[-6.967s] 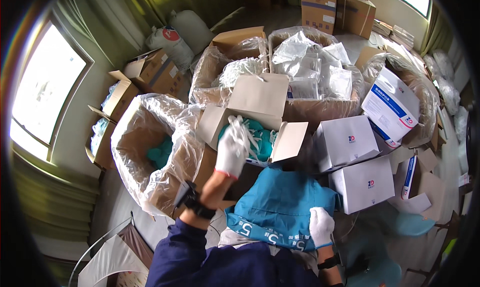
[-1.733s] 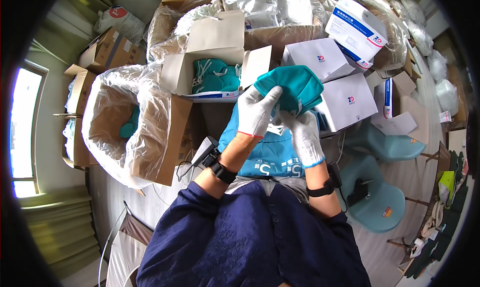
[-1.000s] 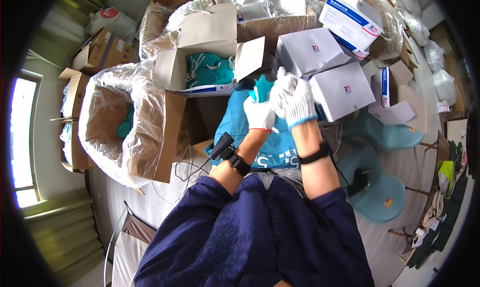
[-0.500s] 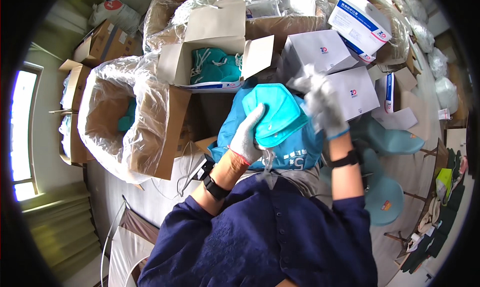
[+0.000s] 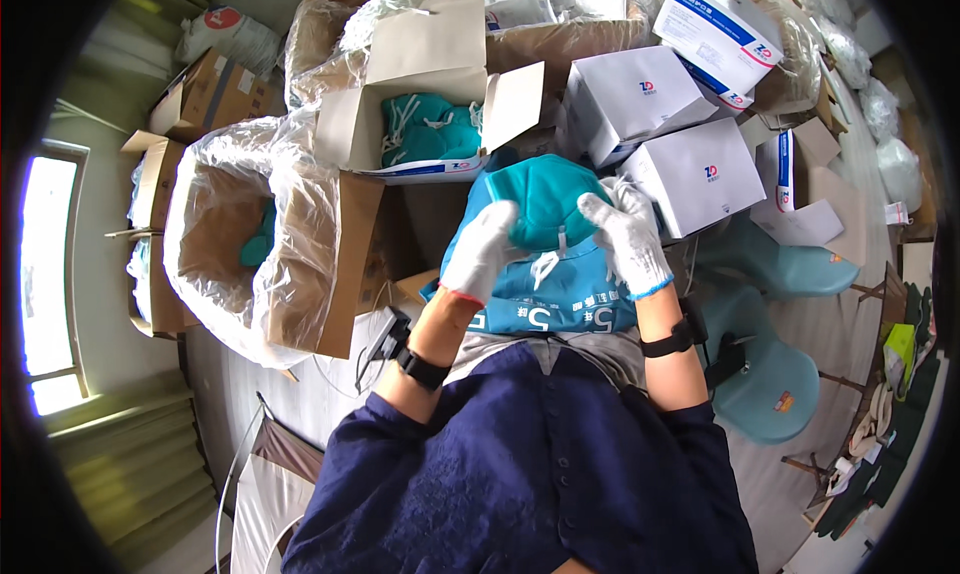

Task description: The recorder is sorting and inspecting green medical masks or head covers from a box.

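Observation:
A teal folded face mask [image 5: 548, 196] is held over my lap, with white straps hanging below its lower edge. At its left side my left hand [image 5: 482, 250], in a white glove with a red cuff, is closed on it. My right hand [image 5: 632, 236], gloved in white with a blue cuff, grips the right side. Whether more masks lie under this one is hidden. Beneath it a blue cloth [image 5: 590, 286] with white print covers my lap. Just beyond stands an open box [image 5: 430, 172] holding several teal masks [image 5: 458, 136] with white straps.
To the left, a big carton [image 5: 358, 259] lined with clear plastic has teal masks [image 5: 262, 239] inside. On the right are closed white boxes [image 5: 735, 164], a blue-striped box [image 5: 712, 39], an open white box [image 5: 790, 174] and blue-green stools [image 5: 765, 394]. Plastic-wrapped goods fill the back.
My right hand has come in from the right and taken hold of the mask's right side. The mask, earlier slanted in my left hand alone, is now levelled between both hands.

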`<action>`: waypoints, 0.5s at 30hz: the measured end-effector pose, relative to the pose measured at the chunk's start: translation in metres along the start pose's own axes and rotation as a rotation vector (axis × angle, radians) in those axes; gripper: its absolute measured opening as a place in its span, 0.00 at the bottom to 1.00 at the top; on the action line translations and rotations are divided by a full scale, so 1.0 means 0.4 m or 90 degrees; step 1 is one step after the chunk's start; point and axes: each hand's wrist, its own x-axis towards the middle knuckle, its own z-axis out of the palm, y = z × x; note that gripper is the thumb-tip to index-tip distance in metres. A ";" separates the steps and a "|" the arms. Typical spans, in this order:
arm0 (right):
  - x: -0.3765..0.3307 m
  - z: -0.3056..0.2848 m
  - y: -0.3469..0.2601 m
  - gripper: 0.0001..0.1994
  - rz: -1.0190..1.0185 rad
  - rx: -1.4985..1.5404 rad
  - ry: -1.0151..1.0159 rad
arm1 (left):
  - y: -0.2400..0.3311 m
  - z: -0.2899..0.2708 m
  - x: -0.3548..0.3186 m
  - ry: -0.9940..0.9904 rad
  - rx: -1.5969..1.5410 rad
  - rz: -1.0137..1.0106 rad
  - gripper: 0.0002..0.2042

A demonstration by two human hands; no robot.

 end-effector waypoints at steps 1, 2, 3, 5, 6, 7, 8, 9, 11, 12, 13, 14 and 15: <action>-0.001 0.002 0.004 0.10 0.006 -0.016 -0.034 | 0.040 0.064 -0.035 -0.062 0.028 0.058 0.21; 0.001 0.029 0.015 0.12 0.037 0.063 0.013 | 0.029 0.076 -0.022 0.013 0.063 0.093 0.18; 0.002 0.051 0.031 0.13 0.067 0.142 0.060 | 0.021 0.087 -0.006 0.089 0.096 0.127 0.14; -0.041 0.122 -0.013 0.21 0.152 0.475 0.086 | 0.034 0.111 0.010 0.152 0.069 0.275 0.10; -0.046 0.109 0.034 0.21 0.182 0.448 -0.018 | 0.034 0.104 0.022 0.170 0.071 0.319 0.08; -0.046 0.088 0.077 0.20 0.210 0.419 -0.122 | 0.036 0.102 0.039 0.216 0.056 0.377 0.07; -0.055 0.073 0.078 0.19 0.193 0.324 -0.254 | 0.042 0.098 0.048 0.213 0.044 0.411 0.06; -0.060 0.064 0.076 0.18 0.176 0.225 -0.383 | 0.045 0.094 0.054 0.209 0.033 0.444 0.06; -0.067 0.087 0.040 0.14 0.208 0.384 -0.245 | 0.022 0.080 0.055 0.214 0.038 0.417 0.06; -0.047 0.095 0.038 0.13 0.209 0.545 -0.226 | -0.022 0.052 0.073 0.218 0.168 0.440 0.06; -0.020 0.099 0.029 0.11 0.206 0.704 -0.200 | -0.051 0.042 0.088 0.219 0.297 0.459 0.06; 0.011 0.102 0.044 0.10 0.035 0.546 -0.133 | -0.066 0.077 0.070 0.212 0.281 0.433 0.05; 0.042 0.118 0.055 0.10 -0.066 0.217 0.083 | -0.082 0.117 0.056 0.141 0.130 0.467 0.03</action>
